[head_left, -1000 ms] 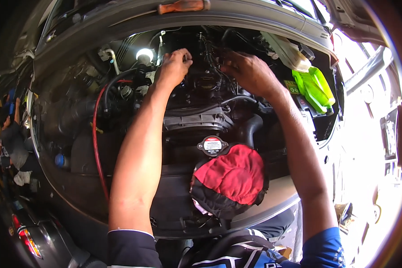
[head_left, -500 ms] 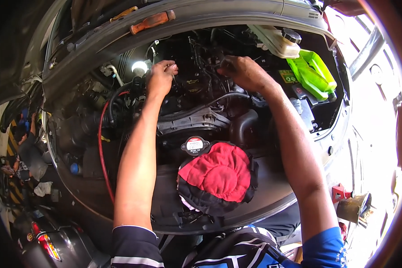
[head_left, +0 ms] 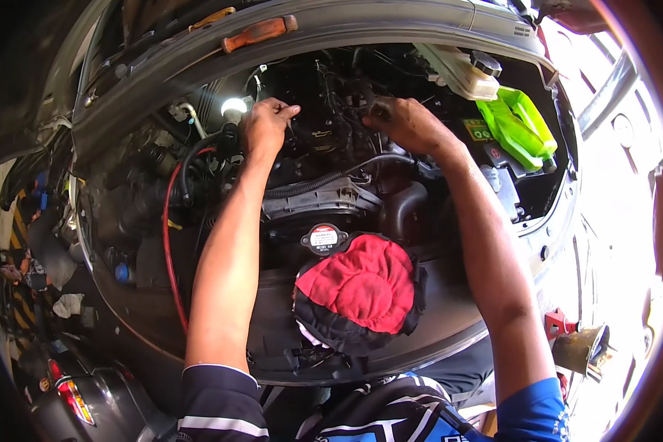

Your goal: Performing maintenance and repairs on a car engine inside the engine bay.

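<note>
Both my arms reach over the front of a car into its engine bay. My left hand (head_left: 267, 131) is beside a lit lamp (head_left: 233, 108), its thumb and fingers pinched together over the left side of the dark engine cover (head_left: 318, 127). Whatever it may hold is too small to make out. Across the engine, my right hand (head_left: 409, 124) curls its fingers down by dark wiring (head_left: 344, 110). Those fingertips lie in shadow, and what they grip cannot be seen. Between my forearms runs a black corrugated hose (head_left: 324, 179).
An orange-handled screwdriver (head_left: 259, 34) lies on the far ledge. A bright green container (head_left: 519, 129) rests near the battery, below a whitish reservoir (head_left: 460, 72). Nearer me are a radiator cap (head_left: 323, 239), a red-and-black cloth bundle (head_left: 368, 283) and a red hose (head_left: 168, 243).
The view has shifted slightly. My left fingers have drawn closer together into a pinch near the lamp. My right hand stays at almost the same spot by the wiring.
</note>
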The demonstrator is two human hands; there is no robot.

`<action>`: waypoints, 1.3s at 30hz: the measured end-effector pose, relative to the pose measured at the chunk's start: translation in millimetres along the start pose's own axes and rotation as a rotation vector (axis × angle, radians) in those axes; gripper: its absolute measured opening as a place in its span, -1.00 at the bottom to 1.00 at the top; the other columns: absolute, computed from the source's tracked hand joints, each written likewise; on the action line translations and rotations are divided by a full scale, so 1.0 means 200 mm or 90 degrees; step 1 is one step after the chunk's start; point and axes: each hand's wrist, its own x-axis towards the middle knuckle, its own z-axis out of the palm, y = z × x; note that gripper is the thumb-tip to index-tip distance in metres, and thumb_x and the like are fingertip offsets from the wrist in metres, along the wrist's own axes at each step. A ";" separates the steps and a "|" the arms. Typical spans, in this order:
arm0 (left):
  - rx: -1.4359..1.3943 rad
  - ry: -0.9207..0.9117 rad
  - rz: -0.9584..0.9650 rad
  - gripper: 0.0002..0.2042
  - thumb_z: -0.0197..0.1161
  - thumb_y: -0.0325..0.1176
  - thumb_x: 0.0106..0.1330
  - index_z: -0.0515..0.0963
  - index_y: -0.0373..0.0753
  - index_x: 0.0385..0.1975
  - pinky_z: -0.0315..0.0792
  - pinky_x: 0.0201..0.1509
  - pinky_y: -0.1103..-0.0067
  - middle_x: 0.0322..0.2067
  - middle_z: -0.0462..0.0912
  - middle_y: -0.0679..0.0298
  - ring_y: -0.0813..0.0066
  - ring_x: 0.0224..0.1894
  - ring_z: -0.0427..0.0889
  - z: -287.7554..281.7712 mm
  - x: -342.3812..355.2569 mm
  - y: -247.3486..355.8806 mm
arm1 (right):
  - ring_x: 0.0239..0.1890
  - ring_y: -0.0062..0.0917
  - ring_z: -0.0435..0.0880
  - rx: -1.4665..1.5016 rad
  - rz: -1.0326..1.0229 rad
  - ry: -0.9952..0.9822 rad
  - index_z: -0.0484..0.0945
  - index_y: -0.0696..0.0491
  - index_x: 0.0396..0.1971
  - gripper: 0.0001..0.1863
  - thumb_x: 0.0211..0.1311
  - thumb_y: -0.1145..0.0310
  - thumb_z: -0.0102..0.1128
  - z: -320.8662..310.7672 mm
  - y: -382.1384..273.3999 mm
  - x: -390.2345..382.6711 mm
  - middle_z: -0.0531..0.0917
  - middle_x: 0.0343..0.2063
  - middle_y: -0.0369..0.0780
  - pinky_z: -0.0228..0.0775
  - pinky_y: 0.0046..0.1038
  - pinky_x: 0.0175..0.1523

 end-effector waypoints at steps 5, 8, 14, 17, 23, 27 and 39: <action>-0.333 -0.010 0.121 -0.86 0.24 -0.44 0.39 0.61 -0.36 -0.17 0.48 -0.28 0.69 -0.35 0.72 0.27 0.59 -0.32 0.67 0.02 -0.03 0.01 | -0.15 0.01 0.65 -0.023 0.017 -0.014 0.60 0.11 -0.13 -0.60 0.35 0.04 0.15 0.01 0.02 0.01 0.68 -0.30 0.06 0.48 -0.12 -0.10; -0.384 -0.011 0.146 -0.87 0.27 -0.42 0.38 0.63 -0.34 -0.21 0.48 -0.28 0.67 -0.36 0.72 0.31 0.62 -0.34 0.66 0.01 -0.04 0.03 | -0.14 0.03 0.65 -0.017 0.001 -0.011 0.60 0.14 -0.12 -0.55 0.32 0.01 0.16 0.02 0.02 0.01 0.67 -0.32 0.10 0.49 -0.08 -0.07; -0.007 -0.024 -0.028 -0.83 0.21 -0.45 0.41 0.59 -0.34 -0.08 0.47 -0.16 0.66 -0.18 0.70 0.22 0.58 -0.16 0.67 -0.04 -0.04 0.05 | -0.11 0.01 0.65 -0.023 0.024 -0.028 0.61 0.12 -0.10 -0.56 0.33 0.02 0.17 0.02 0.01 0.00 0.68 -0.26 0.07 0.49 -0.13 -0.04; -0.311 0.007 0.107 -0.86 0.28 -0.39 0.36 0.64 -0.35 -0.25 0.43 -0.33 0.65 -0.41 0.70 0.27 0.64 -0.40 0.61 0.02 -0.04 0.06 | -0.09 0.00 0.64 -0.022 0.035 -0.041 0.61 0.12 -0.11 -0.59 0.34 0.04 0.16 0.01 0.01 0.00 0.67 -0.22 0.05 0.48 -0.16 -0.03; -0.136 -0.030 0.016 -0.85 0.26 -0.44 0.37 0.63 -0.35 -0.16 0.45 -0.25 0.68 -0.32 0.71 0.27 0.63 -0.28 0.64 -0.01 -0.04 0.06 | -0.08 0.01 0.63 -0.017 0.033 -0.064 0.60 0.12 -0.14 -0.61 0.35 0.06 0.15 0.02 0.02 0.00 0.67 -0.22 0.05 0.46 -0.14 -0.04; 0.008 -0.007 -0.025 -0.81 0.24 -0.46 0.38 0.61 -0.36 -0.08 0.47 -0.16 0.69 -0.21 0.71 0.25 0.62 -0.16 0.66 -0.02 -0.03 0.05 | -0.11 0.01 0.63 -0.016 0.017 -0.046 0.60 0.12 -0.16 -0.62 0.36 0.08 0.14 0.03 0.03 0.00 0.67 -0.24 0.04 0.47 -0.14 -0.06; -0.056 -0.020 -0.027 -0.83 0.22 -0.55 0.34 0.61 -0.42 -0.12 0.50 -0.20 0.61 -0.21 0.74 0.17 0.48 -0.23 0.69 -0.02 0.00 0.01 | -0.15 0.02 0.66 -0.032 0.005 -0.061 0.60 0.18 -0.14 -0.51 0.32 -0.02 0.14 0.04 0.05 0.01 0.68 -0.33 0.12 0.50 -0.10 -0.05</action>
